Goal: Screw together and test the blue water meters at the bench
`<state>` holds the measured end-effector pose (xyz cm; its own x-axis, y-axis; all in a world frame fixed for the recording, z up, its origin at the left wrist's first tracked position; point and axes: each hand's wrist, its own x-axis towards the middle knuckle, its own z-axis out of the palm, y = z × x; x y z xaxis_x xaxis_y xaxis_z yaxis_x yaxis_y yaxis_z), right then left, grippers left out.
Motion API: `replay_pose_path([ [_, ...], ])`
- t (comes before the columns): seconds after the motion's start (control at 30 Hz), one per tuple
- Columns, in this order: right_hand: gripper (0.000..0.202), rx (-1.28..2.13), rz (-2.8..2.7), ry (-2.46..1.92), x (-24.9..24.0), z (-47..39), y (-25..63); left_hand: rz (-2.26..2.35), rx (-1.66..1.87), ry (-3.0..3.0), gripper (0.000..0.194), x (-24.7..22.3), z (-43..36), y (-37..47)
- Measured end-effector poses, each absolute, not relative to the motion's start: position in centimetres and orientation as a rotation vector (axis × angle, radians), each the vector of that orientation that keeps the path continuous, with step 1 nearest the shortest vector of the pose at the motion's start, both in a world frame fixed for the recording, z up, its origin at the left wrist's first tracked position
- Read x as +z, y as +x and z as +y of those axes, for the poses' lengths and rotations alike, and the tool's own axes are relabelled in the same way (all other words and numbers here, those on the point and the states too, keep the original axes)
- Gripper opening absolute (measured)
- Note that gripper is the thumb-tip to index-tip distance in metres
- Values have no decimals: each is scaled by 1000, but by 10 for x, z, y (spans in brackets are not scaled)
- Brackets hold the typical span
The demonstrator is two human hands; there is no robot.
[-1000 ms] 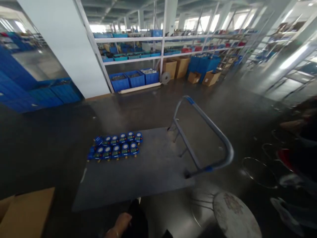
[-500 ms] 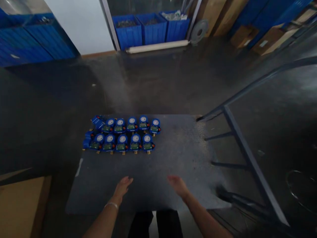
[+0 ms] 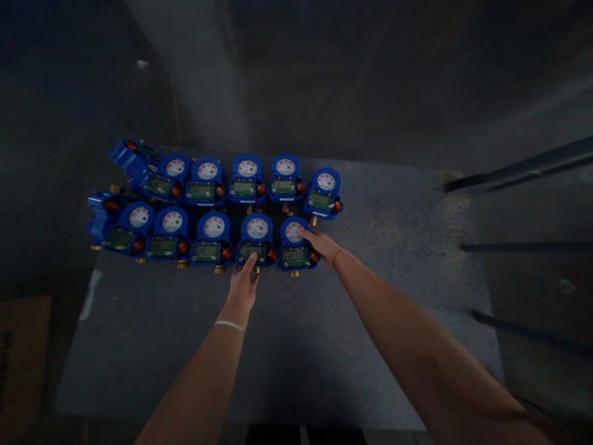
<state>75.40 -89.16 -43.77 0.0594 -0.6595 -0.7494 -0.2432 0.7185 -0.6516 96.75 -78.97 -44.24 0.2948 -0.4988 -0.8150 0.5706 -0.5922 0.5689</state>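
Blue meters with white round dials and green display boards stand in two rows on a grey platform [image 3: 185, 346]. My left hand [image 3: 244, 281] is at the lower edge of one front-row meter [image 3: 257, 227], its thumb over the green board and its fingers partly hidden below. My right hand [image 3: 322, 246] is on the rightmost front-row meter [image 3: 294, 256], thumb over the dial and other fingers hidden at its right side. Both meters rest on the platform. Above them, the rightmost back-row meter [image 3: 324, 191] sits slightly tilted, touched by neither hand.
Dark metal bars [image 3: 528, 248] run along the right side of the platform. At the lower left lies a cardboard box [image 3: 25, 358]. On the left end of the rows, a few blue meters [image 3: 132, 165] have raised or tilted covers.
Both hands have moved forward from above the bare platform onto two front-row meters. The view has tilted down and come closer, so the blue bins and boxes at the back are out of sight.
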Motion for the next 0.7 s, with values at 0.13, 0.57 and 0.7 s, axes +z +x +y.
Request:
replay_pose_path([
  [0.13, 54, -358, 1448, -648, -442, -898, 758, 163, -1468, 1586, 47, -441, -799, 961],
  [0.57, 47, -379, 1335, -225, -396, -765, 728, 214, -1611, 1708, 45, -381, -692, 949],
  [0.7, 64, -412, 1267, -66, -342, -669, 707, 151, -1702, 1814, 37, -319, -615, 944],
])
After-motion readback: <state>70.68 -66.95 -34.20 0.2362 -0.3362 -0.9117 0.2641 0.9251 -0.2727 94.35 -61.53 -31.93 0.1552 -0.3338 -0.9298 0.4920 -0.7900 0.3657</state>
